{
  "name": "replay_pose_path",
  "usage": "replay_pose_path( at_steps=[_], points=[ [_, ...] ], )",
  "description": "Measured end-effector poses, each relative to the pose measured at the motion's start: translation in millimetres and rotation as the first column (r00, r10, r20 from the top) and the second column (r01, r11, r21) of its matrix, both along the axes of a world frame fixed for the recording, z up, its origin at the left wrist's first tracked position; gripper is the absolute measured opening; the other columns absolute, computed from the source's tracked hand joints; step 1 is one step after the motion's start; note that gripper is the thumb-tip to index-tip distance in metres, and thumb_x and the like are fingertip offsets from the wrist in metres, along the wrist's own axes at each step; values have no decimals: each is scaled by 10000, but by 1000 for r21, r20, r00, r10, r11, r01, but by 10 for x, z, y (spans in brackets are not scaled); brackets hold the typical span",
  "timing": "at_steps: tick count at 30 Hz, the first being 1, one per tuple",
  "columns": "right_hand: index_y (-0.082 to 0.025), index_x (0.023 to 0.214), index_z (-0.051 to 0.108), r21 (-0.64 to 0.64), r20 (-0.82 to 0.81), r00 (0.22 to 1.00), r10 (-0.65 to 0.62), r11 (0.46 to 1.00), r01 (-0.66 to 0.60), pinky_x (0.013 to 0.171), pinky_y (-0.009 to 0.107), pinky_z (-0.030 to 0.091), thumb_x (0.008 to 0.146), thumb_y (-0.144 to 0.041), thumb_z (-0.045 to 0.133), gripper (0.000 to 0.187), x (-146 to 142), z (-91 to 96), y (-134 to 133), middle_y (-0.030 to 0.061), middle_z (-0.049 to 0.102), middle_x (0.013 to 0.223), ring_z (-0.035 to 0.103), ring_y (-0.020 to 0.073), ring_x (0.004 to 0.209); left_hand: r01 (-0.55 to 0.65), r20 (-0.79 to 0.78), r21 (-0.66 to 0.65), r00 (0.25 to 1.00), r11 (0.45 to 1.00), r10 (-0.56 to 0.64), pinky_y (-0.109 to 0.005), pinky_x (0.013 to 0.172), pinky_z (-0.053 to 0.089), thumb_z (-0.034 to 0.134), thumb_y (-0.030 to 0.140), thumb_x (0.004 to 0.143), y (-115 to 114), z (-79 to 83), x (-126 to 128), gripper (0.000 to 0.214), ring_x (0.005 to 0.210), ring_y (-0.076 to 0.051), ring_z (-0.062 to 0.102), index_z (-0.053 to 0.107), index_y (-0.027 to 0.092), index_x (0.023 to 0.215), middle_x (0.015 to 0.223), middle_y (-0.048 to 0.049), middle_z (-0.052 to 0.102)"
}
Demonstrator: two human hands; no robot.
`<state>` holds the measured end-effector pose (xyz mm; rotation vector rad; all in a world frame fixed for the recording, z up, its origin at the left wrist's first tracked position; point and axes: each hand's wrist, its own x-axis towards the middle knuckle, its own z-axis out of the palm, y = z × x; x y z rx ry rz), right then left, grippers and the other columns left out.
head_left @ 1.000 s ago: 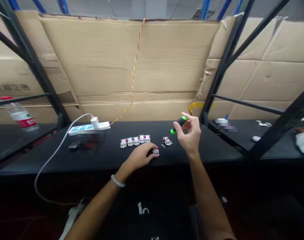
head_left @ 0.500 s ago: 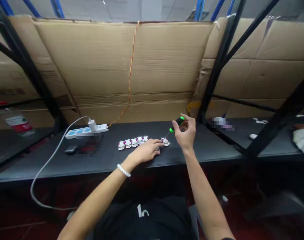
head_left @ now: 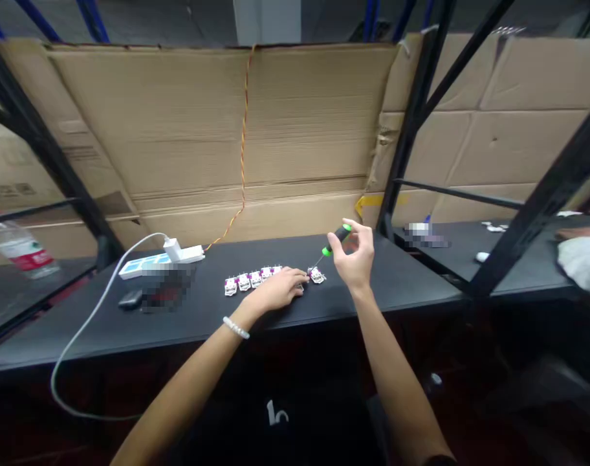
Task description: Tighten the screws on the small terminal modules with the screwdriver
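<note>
Your right hand [head_left: 356, 260] pinches a black-and-green screwdriver [head_left: 342, 233], tip at a small white-and-purple part [head_left: 317, 276]. Left of that part, your left hand [head_left: 280, 288] lies half-curled, its hold unclear.

Cardboard [head_left: 178, 123] lit; dark below tabletop [head_left: 173, 327]; edges stretched.

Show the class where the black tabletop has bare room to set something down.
Bare: between the right hand and the thick black metal post at far right; also between the row of white-and-purple parts and the tan cardboard wall. Crowded: the middle, where the left hand, those parts and the green-and-black screwdriver gather.
</note>
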<state>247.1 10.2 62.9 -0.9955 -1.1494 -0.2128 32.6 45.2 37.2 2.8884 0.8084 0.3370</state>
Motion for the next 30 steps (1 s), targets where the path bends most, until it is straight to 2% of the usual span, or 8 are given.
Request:
replay_pose_path(
  at_steps=[9,15,21,25,30],
  points=[
    [-199,1264,708,45,-29,999,-38,998,39,695,336,583,919,-410,786,412,120,61,-60,93,661,1151,661,213,903,6,-19,-30,1000,1000,-7,-391,1243,442,603,200,1053,90,22,37,357,1417,-262,606,698,215,1396,1510,-86,682],
    [-213,1258,708,51,-63,996,-55,997,58,686,333,594,905,-426,791,421,196,88,-88,88,654,1155,660,223,941,-31,37,-72,999,997,34,-397,1177,500,632,212,1026,133,19,46,291,1309,-266,664,702,226,1308,1395,-89,719],
    [-212,1257,712,62,-66,997,-42,997,47,680,339,591,907,-417,791,413,210,96,-96,92,644,1150,658,226,937,-95,69,-100,992,990,102,-428,1149,527,706,220,976,188,3,108,370,1302,-292,671,645,209,1340,1380,-118,715],
    [-218,1251,714,63,-68,997,-45,997,49,669,338,588,902,-422,791,411,211,98,-94,90,650,1155,652,224,923,-110,79,-91,990,990,117,-466,1153,534,709,242,973,221,-6,167,409,1316,-318,670,621,178,1368,1392,-148,711],
    [-221,1256,710,57,-61,997,-48,997,51,675,330,590,906,-430,789,415,227,99,-94,87,645,1156,655,224,938,-107,77,-70,991,992,112,-458,1193,509,697,241,971,254,-9,226,445,1368,-312,648,590,201,1401,1450,-141,687]
  ],
)
